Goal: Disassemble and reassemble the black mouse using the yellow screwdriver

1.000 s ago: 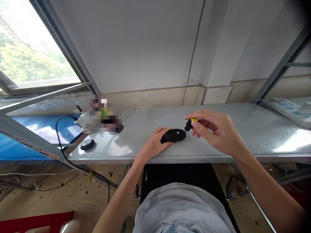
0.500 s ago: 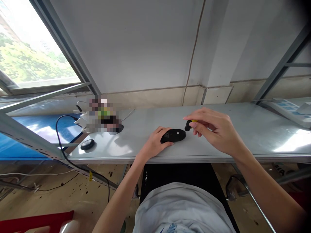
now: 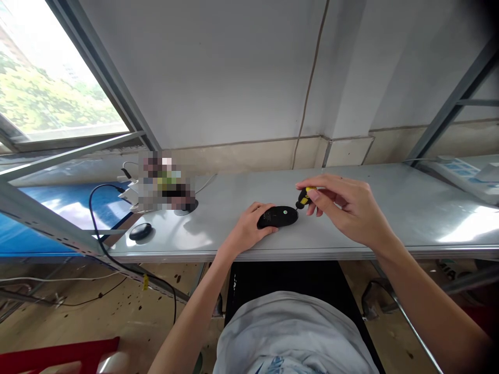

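Observation:
A black computer mouse (image 3: 278, 217) lies underside up on the grey table, with small print and a round pale spot on it. My left hand (image 3: 251, 226) grips its left end, thumb on the near side and fingers on the far side. My right hand (image 3: 337, 205) holds a short black and yellow screwdriver (image 3: 303, 198) between thumb and fingers. The screwdriver leans, and its tip meets the right end of the mouse. Whether a screw sits under the tip is too small to see.
On the left of the table (image 3: 230, 192) lies a round black object (image 3: 141, 231). Behind it are a blurred-out cluster (image 3: 167, 184) and a black cable (image 3: 93, 202). Metal frame posts rise at both sides. A white tray-like item (image 3: 468, 179) is at the far right.
My right fingers have shifted on the screwdriver, and more of its yellow and black handle shows. The left hand and the mouse stay almost in place.

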`<state>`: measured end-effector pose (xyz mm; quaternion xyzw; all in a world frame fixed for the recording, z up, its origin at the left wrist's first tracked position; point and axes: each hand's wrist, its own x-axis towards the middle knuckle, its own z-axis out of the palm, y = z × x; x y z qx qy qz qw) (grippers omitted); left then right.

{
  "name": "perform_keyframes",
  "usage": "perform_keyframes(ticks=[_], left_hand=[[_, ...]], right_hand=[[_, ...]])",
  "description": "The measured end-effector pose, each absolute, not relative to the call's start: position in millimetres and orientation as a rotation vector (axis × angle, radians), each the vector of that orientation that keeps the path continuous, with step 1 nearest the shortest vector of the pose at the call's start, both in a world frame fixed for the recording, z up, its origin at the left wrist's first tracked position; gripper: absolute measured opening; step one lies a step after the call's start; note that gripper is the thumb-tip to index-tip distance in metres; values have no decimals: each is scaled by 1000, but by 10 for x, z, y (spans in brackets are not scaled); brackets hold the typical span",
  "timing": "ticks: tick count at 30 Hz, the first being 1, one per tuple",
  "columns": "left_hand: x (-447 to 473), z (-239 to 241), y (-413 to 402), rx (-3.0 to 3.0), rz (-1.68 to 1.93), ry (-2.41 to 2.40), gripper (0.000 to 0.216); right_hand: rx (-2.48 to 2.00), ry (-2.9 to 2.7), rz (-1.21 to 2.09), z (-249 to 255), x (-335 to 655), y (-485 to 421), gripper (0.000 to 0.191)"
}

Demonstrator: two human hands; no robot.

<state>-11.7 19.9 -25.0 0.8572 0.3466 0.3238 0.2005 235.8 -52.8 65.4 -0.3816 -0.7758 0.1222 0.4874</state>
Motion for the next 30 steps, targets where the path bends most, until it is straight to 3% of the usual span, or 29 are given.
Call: perform_keyframes(ticks=[9,17,30], left_hand=[[-124,-234,192,2264,898,1133,62],[-122,-200,174,2269,898,1111,49],[-123,-216,191,2293,914,1068,49]], right_hand=[[-914,-1875,346,670,2360,-511,19],[-909,-1830,406,667,2352,-529,19],[-938,-1841,350,678,2346,-524,17]])
